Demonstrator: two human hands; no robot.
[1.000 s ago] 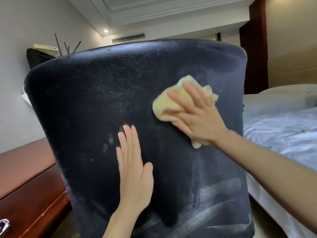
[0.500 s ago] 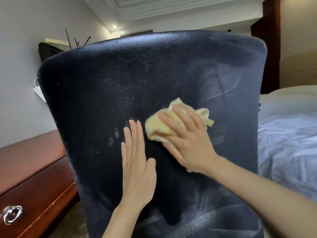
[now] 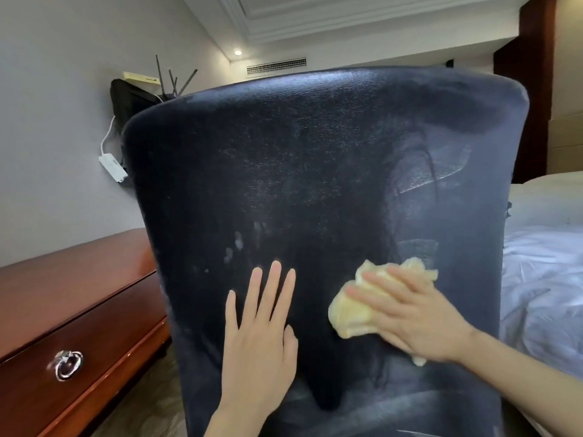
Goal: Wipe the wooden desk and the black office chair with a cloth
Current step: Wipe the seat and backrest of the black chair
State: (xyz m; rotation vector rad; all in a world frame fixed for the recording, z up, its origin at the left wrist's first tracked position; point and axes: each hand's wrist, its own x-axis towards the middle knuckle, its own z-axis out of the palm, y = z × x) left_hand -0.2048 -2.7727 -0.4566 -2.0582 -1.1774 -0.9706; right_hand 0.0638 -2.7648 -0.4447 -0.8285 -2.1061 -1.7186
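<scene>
Two hands meet the back of the black office chair [image 3: 315,159]: the left hand [image 3: 258,335] lies flat, fingers straight and slightly apart, seemingly bracing it, while the right hand [image 3: 413,316], fingers extended, presses the cloth [image 3: 353,313] low on its right side.

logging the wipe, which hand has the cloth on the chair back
The right hand, fingers spread over the yellow cloth, pressing it on the black chair back. The left hand lies flat on the bare chair surface, holding nothing.

The chair [image 3: 299,184] is black with pale smears. The cloth [image 3: 350,313] is yellow, the desk [image 3: 79,298] reddish brown.
</scene>
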